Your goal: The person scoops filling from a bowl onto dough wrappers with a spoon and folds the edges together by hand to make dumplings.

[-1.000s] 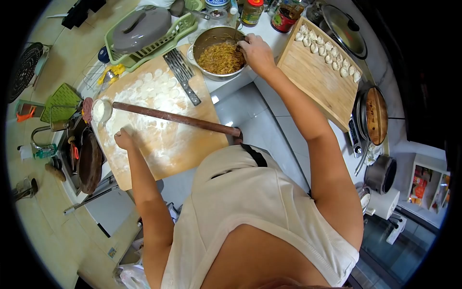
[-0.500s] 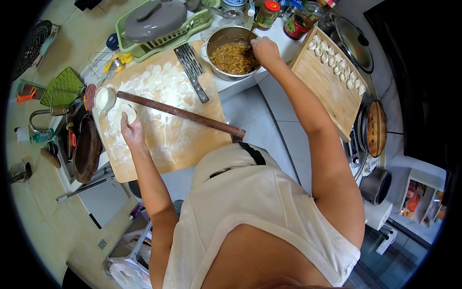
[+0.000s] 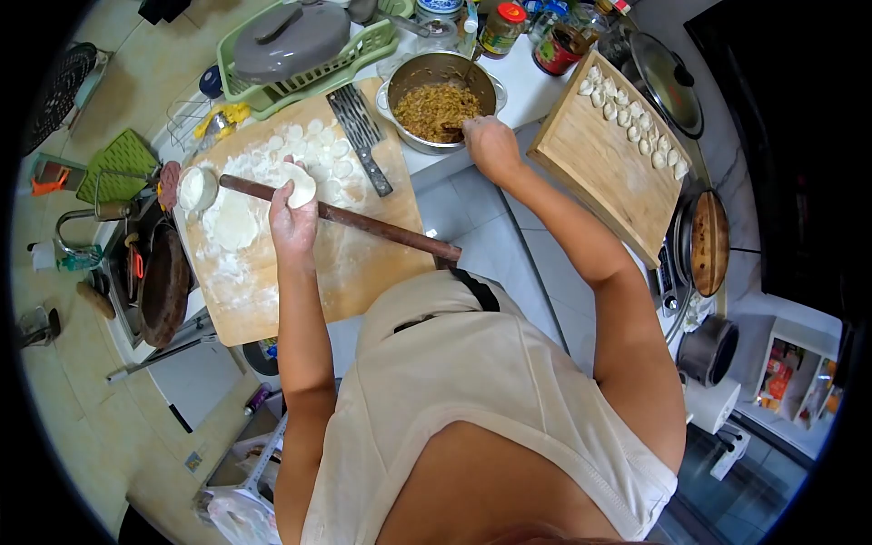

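On the fingers of my left hand [image 3: 293,227] lies a round dough wrapper [image 3: 299,184], held over the floury board [image 3: 263,304]. A long wooden rolling pin [image 3: 391,234] lies across the board beneath that hand. Another flat dough round [image 3: 235,224] is left of the hand, and small dough pieces [image 3: 313,141] lie farther back. My right hand [image 3: 492,148] is closed at the near right rim of a pot [image 3: 396,123] of brown minced filling [image 3: 431,109]. It grips a dark utensil [image 3: 451,128] whose tip is in the filling; its exact kind is unclear.
A cleaver [image 3: 361,136] lies on the board beside the pot. At the left stands a bowl of flour [image 3: 197,188]. To the right, a wooden tray [image 3: 604,173] carries a row of folded dumplings [image 3: 641,127]. Jars [image 3: 502,32] and a green dish rack [image 3: 313,82] line the back.
My left hand has moved right with the wrapper, uncovering the dough round on the board. My right hand has come nearer along the pot's rim, and the utensil tip has shifted in the filling.
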`<action>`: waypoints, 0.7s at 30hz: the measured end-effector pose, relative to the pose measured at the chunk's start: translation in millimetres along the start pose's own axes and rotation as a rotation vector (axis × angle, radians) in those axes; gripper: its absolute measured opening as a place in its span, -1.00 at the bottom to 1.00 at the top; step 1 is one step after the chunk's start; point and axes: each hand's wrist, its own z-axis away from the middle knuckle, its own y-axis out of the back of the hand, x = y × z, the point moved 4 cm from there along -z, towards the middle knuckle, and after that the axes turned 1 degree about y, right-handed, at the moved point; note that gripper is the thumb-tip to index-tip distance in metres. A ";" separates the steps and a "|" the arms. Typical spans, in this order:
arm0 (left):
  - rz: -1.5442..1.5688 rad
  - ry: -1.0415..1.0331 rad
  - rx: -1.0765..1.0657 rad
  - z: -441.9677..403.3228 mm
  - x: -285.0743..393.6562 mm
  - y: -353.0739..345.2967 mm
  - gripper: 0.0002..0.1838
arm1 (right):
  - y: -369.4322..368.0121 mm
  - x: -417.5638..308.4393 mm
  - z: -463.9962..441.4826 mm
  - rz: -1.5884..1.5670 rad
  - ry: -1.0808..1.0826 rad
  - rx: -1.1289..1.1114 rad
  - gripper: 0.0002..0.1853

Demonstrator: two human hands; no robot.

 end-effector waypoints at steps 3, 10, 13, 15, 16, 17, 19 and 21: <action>-0.014 -0.007 0.142 -5.8 -14.0 -1.0 -0.55 | 2.4 6.1 -0.3 -0.051 -0.067 0.049 -0.87; -0.077 0.088 0.122 -4.9 -32.2 2.5 -0.53 | -2.4 15.6 -12.5 -0.072 -0.076 0.138 -0.90; -0.096 0.078 0.090 0.6 -30.3 -2.4 -0.51 | -12.4 8.2 -11.9 -0.110 -0.012 0.024 -0.89; -0.061 0.081 0.084 0.9 -25.3 2.7 -0.52 | -6.1 5.3 -14.1 -0.111 -0.019 0.017 -0.88; -0.042 0.073 0.094 1.9 -24.1 4.0 -0.52 | -1.1 5.8 -16.4 -0.099 -0.050 0.055 -0.88; -0.023 0.064 0.103 2.7 -23.2 5.2 -0.51 | 3.4 7.0 -18.9 -0.087 -0.081 0.093 -0.87; -0.010 0.064 0.111 4.0 -23.2 8.6 -0.52 | 0.3 8.4 -22.0 -0.062 -0.082 0.098 -0.86; -0.023 0.080 0.103 4.0 -24.5 9.1 -0.53 | -17.3 7.5 -24.6 -0.038 -0.024 0.035 -0.86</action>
